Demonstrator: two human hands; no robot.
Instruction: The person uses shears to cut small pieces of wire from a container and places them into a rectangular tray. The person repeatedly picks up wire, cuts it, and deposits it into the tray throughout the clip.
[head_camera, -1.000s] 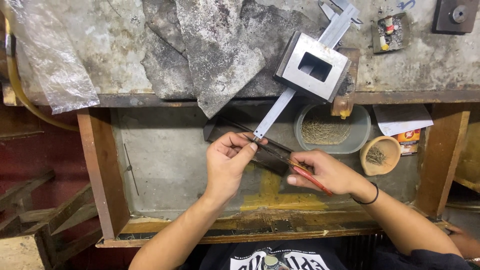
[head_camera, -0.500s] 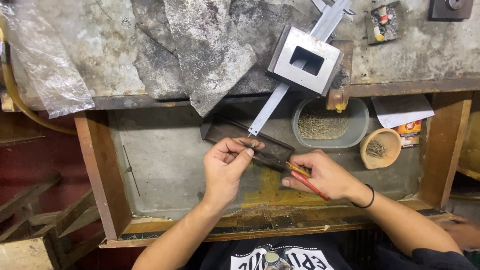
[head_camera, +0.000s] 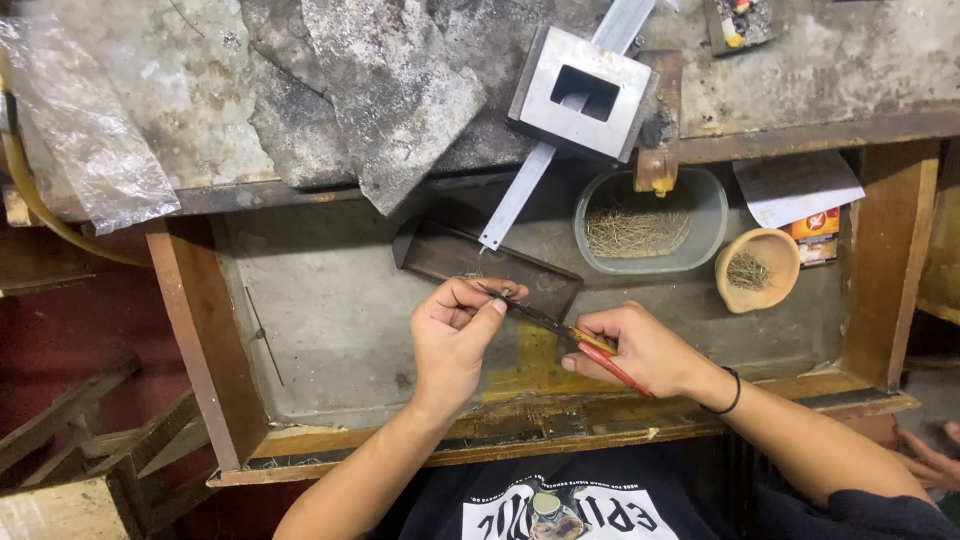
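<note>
Down at a battered wooden workbench we go, its grey top (head_camera: 150, 90) scorched and patched with dark, ragged sheets (head_camera: 390, 110), and below it an open wooden drawer tray (head_camera: 330, 300) where all the action sits. Our left hand (head_camera: 455, 340) hovers over the tray, thumb and forefinger pinched together on something tiny at the fingertips (head_camera: 497, 305), too small for us to make out. Our right hand (head_camera: 640, 350) is closed around a pair of red-and-yellow-handled pliers (head_camera: 560, 330), the dark tips reaching across to meet that left-hand pinch, tool and fingertips touching right above the front edge of a dark rectangular tray (head_camera: 470, 262). A black band circles our right wrist (head_camera: 730, 395). Up on the bench edge, a square grey metal block (head_camera: 583, 92) with a rectangular hole rests on a long flat metal strip (head_camera: 520, 195) that slants down into the drawer. Just right of the dark tray sits a grey oval plastic dish (head_camera: 700, 215) holding thin wire pieces, and beside that a small tan bowl (head_camera: 775, 265) with more of the same. A crumpled clear plastic bag (head_camera: 90, 150) hangs over the bench's left side, and a sheet of paper (head_camera: 795, 185) lies behind the tan bowl.
</note>
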